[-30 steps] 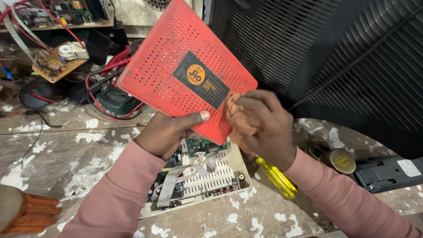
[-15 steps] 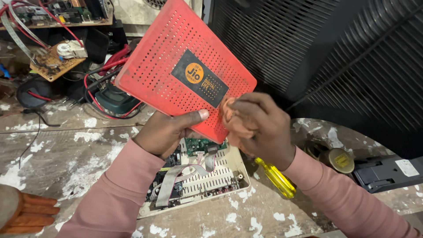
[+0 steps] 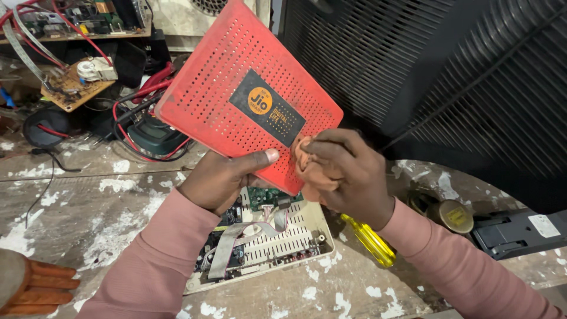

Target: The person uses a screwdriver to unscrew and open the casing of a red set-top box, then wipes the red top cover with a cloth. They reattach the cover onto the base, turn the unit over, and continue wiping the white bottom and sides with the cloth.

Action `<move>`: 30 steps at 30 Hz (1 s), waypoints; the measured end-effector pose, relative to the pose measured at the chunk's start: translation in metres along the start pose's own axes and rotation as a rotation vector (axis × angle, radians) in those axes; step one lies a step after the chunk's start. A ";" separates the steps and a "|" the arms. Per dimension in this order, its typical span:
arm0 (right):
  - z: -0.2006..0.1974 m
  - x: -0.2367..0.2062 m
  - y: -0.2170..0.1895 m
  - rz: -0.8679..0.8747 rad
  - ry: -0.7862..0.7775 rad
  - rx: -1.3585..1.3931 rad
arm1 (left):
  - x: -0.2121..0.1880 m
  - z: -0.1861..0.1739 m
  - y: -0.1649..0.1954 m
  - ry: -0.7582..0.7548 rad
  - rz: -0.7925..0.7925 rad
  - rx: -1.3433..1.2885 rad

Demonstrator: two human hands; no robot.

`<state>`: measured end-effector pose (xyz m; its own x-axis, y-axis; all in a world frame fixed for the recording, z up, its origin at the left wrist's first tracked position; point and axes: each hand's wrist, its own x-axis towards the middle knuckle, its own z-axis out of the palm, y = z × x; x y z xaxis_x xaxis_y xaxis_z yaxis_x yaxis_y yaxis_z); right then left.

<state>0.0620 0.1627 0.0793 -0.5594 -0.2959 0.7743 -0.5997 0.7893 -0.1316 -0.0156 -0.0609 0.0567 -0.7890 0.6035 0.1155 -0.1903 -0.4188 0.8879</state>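
A flat red plastic cover point(image 3: 236, 100), perforated with rows of small holes and bearing a dark label, is held tilted above the paint-flecked bench point(image 3: 88, 236). The left hand point(image 3: 221, 177) grips its lower edge, fingers point(image 3: 260, 158) curled and thumb pressed on top. The right hand point(image 3: 348, 174) is bunched around what looks like a small pinkish cloth point(image 3: 304, 156) against the cover. Below lie an opened beige circuit unit point(image 3: 266, 242) and a yellow-handled screwdriver point(image 3: 369, 241).
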 end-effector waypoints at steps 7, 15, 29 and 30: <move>-0.001 0.001 0.006 0.134 0.108 -0.051 | 0.000 0.001 0.001 -0.026 -0.014 -0.027; 0.000 0.000 -0.002 -0.019 -0.016 0.028 | 0.001 -0.001 -0.001 0.009 -0.007 0.018; -0.001 -0.001 0.002 0.054 0.033 0.008 | 0.001 -0.001 0.000 0.004 0.016 0.032; 0.000 -0.002 0.000 0.014 0.012 0.023 | 0.001 -0.001 -0.001 0.003 0.018 0.035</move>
<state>0.0629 0.1634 0.0781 -0.5610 -0.2785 0.7796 -0.6049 0.7808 -0.1563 -0.0167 -0.0606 0.0559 -0.7939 0.5940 0.1299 -0.1556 -0.4050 0.9010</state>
